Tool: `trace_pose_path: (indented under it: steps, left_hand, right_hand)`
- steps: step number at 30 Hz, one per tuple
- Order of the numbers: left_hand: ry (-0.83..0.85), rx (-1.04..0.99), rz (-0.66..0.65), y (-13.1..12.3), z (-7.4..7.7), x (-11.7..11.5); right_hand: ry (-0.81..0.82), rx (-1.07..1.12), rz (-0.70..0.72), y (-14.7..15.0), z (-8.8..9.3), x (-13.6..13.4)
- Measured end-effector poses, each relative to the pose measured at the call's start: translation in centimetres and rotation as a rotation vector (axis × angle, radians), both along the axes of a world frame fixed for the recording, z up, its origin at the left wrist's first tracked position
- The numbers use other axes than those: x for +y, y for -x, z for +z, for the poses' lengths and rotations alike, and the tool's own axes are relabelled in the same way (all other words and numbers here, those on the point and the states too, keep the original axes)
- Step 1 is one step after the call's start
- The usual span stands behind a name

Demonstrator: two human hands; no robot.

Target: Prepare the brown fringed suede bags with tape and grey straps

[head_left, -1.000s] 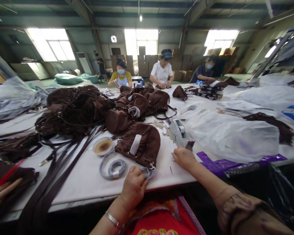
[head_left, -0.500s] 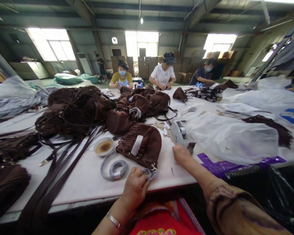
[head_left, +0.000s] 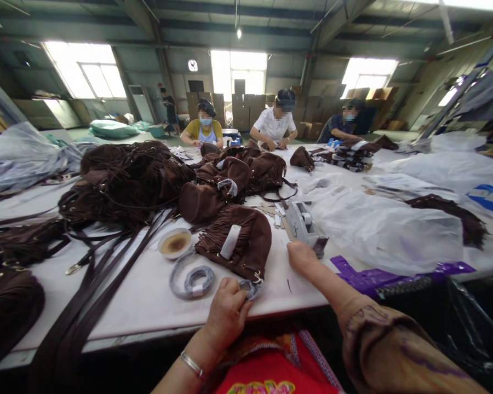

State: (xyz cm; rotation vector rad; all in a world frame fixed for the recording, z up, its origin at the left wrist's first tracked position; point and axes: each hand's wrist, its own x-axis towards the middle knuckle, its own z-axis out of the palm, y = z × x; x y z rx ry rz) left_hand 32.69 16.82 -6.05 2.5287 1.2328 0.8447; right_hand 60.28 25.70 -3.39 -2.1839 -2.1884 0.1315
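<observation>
At the near edge of the table (head_left: pixel 139 306), the left hand (head_left: pixel 227 313) pinches the wrapped hardware at the corner of the fringed brown bag (head_left: pixel 236 241), seemingly to steady it, while the right hand (head_left: pixel 302 256) rests beside the tape dispenser (head_left: pixel 306 225), its fingers' closure unclear.

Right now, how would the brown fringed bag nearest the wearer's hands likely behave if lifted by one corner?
The fringed bag would probably sag and fold: it lies slumped on the table like soft suede. Its fringe strands would likely dangle and swing, since they hang loose. The left hand pinches a wrapped bit at its lower corner, so that end may trail.
</observation>
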Motion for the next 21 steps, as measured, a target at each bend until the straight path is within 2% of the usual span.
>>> trace_pose_path:
  steps: [3,10,18,21]
  left_hand:
    - [-0.005,0.001,0.0,0.0,-0.1,0.1]
    - [-0.021,0.009,-0.001,-0.1,0.1,0.1]
    - [-0.003,-0.059,-0.009,0.0,0.3,0.1]
    - [0.123,-0.154,0.019,0.0,1.1,0.4]
  right_hand:
    - [0.053,-0.047,-0.049,0.1,0.4,-0.3]
    - [0.161,-0.068,-0.083,0.9,1.0,1.1]
    - [-0.06,0.027,-0.012,0.0,-0.1,-2.1]
    - [-0.101,0.284,0.034,0.3,0.2,-3.8]
